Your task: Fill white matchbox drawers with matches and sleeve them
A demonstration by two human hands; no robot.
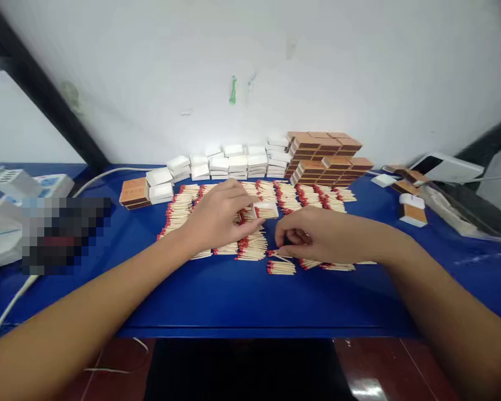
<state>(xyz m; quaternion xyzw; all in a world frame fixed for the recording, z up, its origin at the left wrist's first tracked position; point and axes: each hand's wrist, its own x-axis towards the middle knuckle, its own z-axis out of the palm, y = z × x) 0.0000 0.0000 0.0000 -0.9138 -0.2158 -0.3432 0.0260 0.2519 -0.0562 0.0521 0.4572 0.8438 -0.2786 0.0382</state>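
My left hand [223, 214] grips a small white matchbox tray [271, 206] between thumb and fingers. Several matches lie inside the tray, which is tilted towards the right. My right hand [304, 234] is curled in a pinch, its fingertips down at a few loose matches [280, 255] on the table; how many it grips is hidden. Just below them lies a small bundle of red-headed matches [281, 268]. Rows of matches [253, 245] spread under and behind both hands, partly covered by them.
White matchbox trays [229, 163] are stacked along the wall, with brown matchboxes [317, 150] piled to their right. Another brown pair [134, 192] sits at the left. Power strips [52, 186] and cables lie far left; a white device [446, 167] and loose boxes [413, 211] are right. The blue table [217, 301] ends in front.
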